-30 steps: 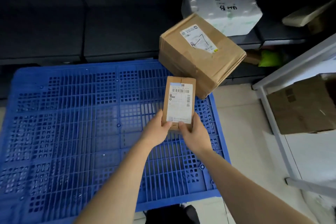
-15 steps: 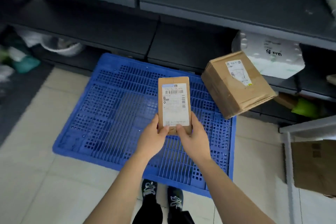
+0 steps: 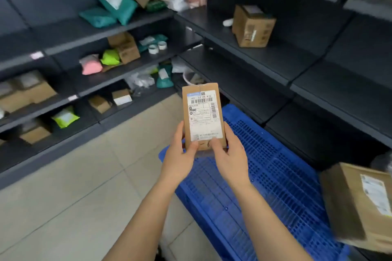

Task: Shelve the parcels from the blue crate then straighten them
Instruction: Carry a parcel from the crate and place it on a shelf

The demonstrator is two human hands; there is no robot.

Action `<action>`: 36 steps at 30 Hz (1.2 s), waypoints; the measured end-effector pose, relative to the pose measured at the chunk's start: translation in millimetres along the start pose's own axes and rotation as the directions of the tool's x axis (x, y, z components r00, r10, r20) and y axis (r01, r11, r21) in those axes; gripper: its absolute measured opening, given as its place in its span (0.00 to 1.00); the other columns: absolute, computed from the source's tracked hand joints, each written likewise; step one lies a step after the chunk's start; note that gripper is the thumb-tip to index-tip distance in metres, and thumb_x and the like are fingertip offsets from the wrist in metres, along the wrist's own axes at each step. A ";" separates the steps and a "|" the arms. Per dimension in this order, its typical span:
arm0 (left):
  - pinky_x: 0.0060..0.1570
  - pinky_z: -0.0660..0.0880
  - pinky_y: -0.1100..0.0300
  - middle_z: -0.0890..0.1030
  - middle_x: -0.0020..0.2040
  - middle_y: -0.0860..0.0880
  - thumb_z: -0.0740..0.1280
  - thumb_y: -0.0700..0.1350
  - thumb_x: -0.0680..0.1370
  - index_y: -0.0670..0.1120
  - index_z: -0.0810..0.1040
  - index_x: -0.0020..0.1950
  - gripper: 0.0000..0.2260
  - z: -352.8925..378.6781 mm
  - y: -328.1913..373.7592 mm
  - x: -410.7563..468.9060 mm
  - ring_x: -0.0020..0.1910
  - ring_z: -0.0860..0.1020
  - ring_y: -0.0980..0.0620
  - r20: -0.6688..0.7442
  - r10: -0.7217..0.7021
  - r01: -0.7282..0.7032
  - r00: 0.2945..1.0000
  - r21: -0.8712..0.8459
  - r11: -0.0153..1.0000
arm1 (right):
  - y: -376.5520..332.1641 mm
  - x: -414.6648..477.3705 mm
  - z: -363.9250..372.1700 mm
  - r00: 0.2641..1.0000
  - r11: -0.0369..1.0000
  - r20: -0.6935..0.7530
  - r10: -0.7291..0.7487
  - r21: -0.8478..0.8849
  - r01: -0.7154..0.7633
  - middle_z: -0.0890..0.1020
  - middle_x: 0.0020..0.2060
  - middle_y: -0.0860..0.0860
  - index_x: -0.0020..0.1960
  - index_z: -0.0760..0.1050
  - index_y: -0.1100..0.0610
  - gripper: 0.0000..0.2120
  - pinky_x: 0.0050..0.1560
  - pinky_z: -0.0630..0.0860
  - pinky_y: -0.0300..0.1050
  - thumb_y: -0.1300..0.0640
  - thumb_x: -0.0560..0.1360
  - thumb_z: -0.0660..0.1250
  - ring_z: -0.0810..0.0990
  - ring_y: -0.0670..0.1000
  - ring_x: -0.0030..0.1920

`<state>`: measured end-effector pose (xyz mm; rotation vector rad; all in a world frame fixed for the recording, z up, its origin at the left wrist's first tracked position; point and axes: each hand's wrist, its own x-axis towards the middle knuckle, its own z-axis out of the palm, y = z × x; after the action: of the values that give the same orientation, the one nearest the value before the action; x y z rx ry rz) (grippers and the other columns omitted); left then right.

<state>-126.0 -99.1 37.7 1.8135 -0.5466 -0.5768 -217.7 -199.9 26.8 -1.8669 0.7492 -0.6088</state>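
Observation:
A small flat brown parcel [image 3: 202, 115] with a white barcode label stands upright in front of me. My left hand [image 3: 180, 158] grips its lower left edge, thumb on the front. My right hand [image 3: 230, 158] grips its lower right edge, thumb also on the front. Under my hands lies the blue slatted crate [image 3: 265, 176] on the floor. A large brown carton [image 3: 360, 203] with a white label rests on the crate's right end.
Dark shelving runs along the left wall [image 3: 118, 74] and the right [image 3: 286, 63], meeting in a corner. The left shelves hold teal, green and pink bags and small boxes. One brown box [image 3: 252, 26] sits on an upper right shelf. Pale tiled floor [image 3: 74, 186] lies at left.
The view has swung left and up from the crate to the shelving corner. Both hands keep the same hold on the small parcel. The large carton now sits at the far right.

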 end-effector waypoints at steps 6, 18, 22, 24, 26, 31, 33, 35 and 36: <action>0.49 0.70 0.71 0.74 0.60 0.66 0.62 0.44 0.81 0.64 0.59 0.71 0.24 -127.5 11.5 32.7 0.53 0.75 0.67 -0.167 0.065 -0.060 0.984 0.036 0.998 | -77.8 49.2 102.8 0.981 0.986 0.121 -0.150 0.096 0.139 0.79 0.56 0.33 0.65 0.70 0.36 0.20 0.55 0.73 0.34 0.56 0.79 0.62 0.76 0.38 0.58; 0.44 0.61 0.80 0.59 0.51 0.80 0.59 0.45 0.82 0.74 0.47 0.62 0.27 -364.3 23.6 120.2 0.53 0.63 0.74 -0.335 0.177 -0.108 0.925 0.215 0.971 | -203.3 161.2 320.5 0.934 0.929 0.200 -0.297 0.285 0.235 0.75 0.62 0.37 0.68 0.64 0.33 0.27 0.60 0.72 0.37 0.57 0.77 0.67 0.75 0.42 0.62; 0.55 0.64 0.67 0.65 0.59 0.73 0.58 0.46 0.82 0.71 0.50 0.71 0.27 -422.4 25.7 172.9 0.58 0.66 0.67 -0.365 0.185 -0.110 0.912 0.216 0.970 | -243.3 212.7 370.8 0.877 0.898 0.242 -0.415 0.263 0.352 0.72 0.55 0.28 0.63 0.62 0.27 0.27 0.55 0.69 0.33 0.55 0.77 0.67 0.73 0.36 0.60; 0.54 0.66 0.65 0.67 0.55 0.75 0.59 0.46 0.82 0.78 0.51 0.60 0.26 -448.4 30.5 200.8 0.54 0.69 0.68 -0.381 0.203 -0.125 0.902 0.220 0.967 | -259.6 244.5 394.3 0.850 0.886 0.281 -0.446 0.272 0.375 0.73 0.59 0.33 0.67 0.63 0.31 0.28 0.59 0.69 0.35 0.53 0.76 0.69 0.70 0.35 0.62; 0.51 0.69 0.69 0.68 0.53 0.77 0.62 0.47 0.81 0.79 0.52 0.56 0.27 -473.9 37.3 228.9 0.53 0.71 0.73 -0.390 0.225 -0.141 0.893 0.231 0.963 | -277.8 278.7 415.7 0.818 0.873 0.317 -0.479 0.267 0.408 0.72 0.63 0.37 0.72 0.63 0.37 0.31 0.62 0.69 0.36 0.51 0.73 0.71 0.69 0.35 0.63; 0.42 0.66 0.80 0.66 0.51 0.78 0.68 0.48 0.77 0.76 0.51 0.59 0.31 -540.1 57.3 296.6 0.48 0.67 0.82 -0.423 0.273 -0.163 0.864 0.278 0.947 | -334.2 360.8 467.3 0.719 0.825 0.405 -0.565 0.280 0.491 0.71 0.63 0.38 0.74 0.60 0.39 0.38 0.47 0.71 0.27 0.52 0.71 0.74 0.68 0.31 0.59; 0.43 0.67 0.78 0.70 0.53 0.76 0.70 0.47 0.76 0.75 0.52 0.63 0.33 -569.8 63.6 319.1 0.50 0.70 0.79 -0.452 0.300 -0.160 0.840 0.322 0.933 | -357.5 385.9 491.3 0.706 0.818 0.413 -0.575 0.278 0.503 0.69 0.62 0.37 0.75 0.58 0.39 0.39 0.44 0.72 0.27 0.53 0.71 0.75 0.67 0.31 0.57; 0.47 0.69 0.74 0.73 0.57 0.71 0.70 0.47 0.75 0.71 0.55 0.69 0.34 -600.1 68.3 340.0 0.54 0.72 0.73 -0.489 0.328 -0.151 0.808 0.366 0.918 | -379.9 406.0 515.6 0.690 0.797 0.399 -0.604 0.295 0.527 0.69 0.61 0.37 0.74 0.59 0.38 0.39 0.52 0.67 0.28 0.53 0.70 0.75 0.67 0.28 0.56; 0.48 0.69 0.72 0.73 0.59 0.69 0.70 0.47 0.75 0.70 0.54 0.70 0.34 -615.3 71.2 350.1 0.55 0.73 0.69 -0.506 0.343 -0.141 0.791 0.396 0.907 | -391.2 415.4 528.4 0.683 0.790 0.398 -0.613 0.299 0.535 0.69 0.61 0.37 0.74 0.59 0.38 0.38 0.53 0.66 0.29 0.53 0.70 0.75 0.67 0.29 0.56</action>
<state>524.5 110.8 235.5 2.0709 -0.4733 0.2700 521.8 -56.1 219.8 -1.9820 -0.2431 -0.5321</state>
